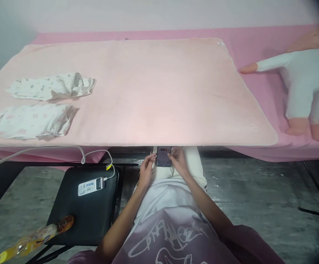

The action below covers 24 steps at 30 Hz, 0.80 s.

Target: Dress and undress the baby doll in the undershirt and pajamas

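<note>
A dark phone [164, 157] rests over my lap, just below the table's front edge. My left hand [147, 167] is at its left side, fingers bent and touching its edge. On the other side, my right hand [178, 160] holds the phone, with the thumb over its screen. A pale pink mat [159, 91] covers much of the table in front of me. Two folded white printed cloths lie at its left: one [46, 87] farther back, the other [33, 121] nearer the front edge.
A baby doll [310, 80] in white clothes lies on the pink cover [258, 82] at the right. At lower left, a black stool [85, 220] holds a white power bank [90, 186] with a cable [111, 157]. A yellow-capped bottle [30, 242] is beside it.
</note>
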Each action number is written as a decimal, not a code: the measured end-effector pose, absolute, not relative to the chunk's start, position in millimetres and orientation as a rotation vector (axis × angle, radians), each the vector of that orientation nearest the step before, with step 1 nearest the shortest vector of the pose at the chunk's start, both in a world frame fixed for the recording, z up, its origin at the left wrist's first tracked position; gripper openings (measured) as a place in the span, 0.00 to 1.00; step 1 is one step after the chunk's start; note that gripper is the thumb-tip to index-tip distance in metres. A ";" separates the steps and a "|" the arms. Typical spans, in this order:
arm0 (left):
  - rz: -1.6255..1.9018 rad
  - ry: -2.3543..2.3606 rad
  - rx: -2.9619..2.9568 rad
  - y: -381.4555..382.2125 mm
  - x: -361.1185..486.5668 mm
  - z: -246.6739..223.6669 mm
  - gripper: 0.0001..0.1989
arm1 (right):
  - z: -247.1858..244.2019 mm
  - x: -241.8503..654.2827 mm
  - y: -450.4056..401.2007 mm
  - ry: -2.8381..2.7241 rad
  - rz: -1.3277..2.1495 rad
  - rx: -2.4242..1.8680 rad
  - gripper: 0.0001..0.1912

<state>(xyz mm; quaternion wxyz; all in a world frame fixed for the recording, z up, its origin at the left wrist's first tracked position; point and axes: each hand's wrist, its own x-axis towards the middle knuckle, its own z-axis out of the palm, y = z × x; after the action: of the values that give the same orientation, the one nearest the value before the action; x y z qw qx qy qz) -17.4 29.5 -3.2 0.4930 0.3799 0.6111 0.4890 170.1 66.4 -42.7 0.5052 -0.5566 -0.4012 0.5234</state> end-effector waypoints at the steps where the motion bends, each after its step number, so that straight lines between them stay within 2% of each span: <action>1: 1.188 1.482 0.922 29.7 -17.3 -3.6 0.21 | -41.9 170.6 66.3 -0.974 1.253 -1.337 0.27; 6: 1.187 1.488 0.933 29.4 -18.7 -1.9 0.20 | -36.3 179.1 61.7 -0.978 1.258 -1.323 0.20; 16: 1.326 1.546 0.922 17.1 -34.9 1.3 0.19 | -42.2 193.0 53.2 -1.009 1.333 -1.283 0.19; 20: 1.355 1.589 0.954 11.5 -40.3 7.8 0.15 | -40.4 192.8 56.7 -1.059 1.353 -1.292 0.22; 24: 1.496 1.576 0.971 11.0 -46.4 28.7 0.19 | -39.7 193.1 56.5 -1.106 1.367 -1.293 0.29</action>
<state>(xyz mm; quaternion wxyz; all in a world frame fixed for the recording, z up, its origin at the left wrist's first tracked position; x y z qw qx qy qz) -46.4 11.0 28.7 0.3715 0.3787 0.6148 0.5836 193.1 56.5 -39.7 0.4615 -0.5255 -0.4496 0.5556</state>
